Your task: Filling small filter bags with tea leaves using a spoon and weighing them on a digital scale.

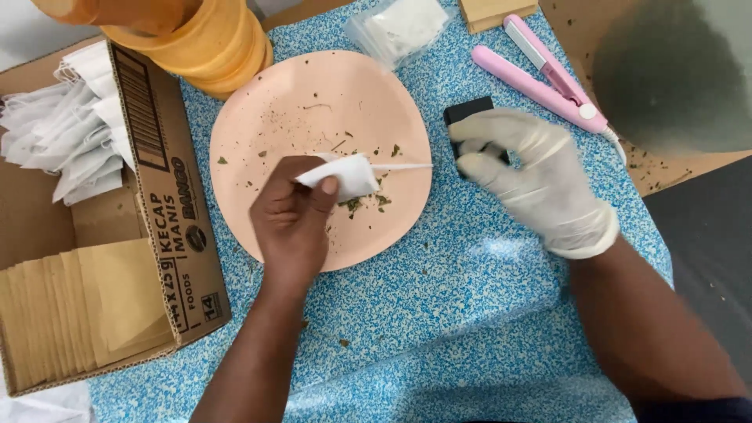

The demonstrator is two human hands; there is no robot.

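A bare left hand [291,215] pinches a small white paper sachet [348,176] between thumb and fingers over a round peach plate [313,94] dusted with dried green flakes; a thin white stick [403,166] juts from the sachet. The right hand [533,176], in a white latex glove, curls its fingers around a small black block [468,111] on the speckled blue table [439,313]. Beside it lies a slim pink sealer [540,78]. A cardboard box [168,235] at left holds white sachets [70,117] and flat tan envelopes [78,313]. A clear bag [399,27] sits above the plate.
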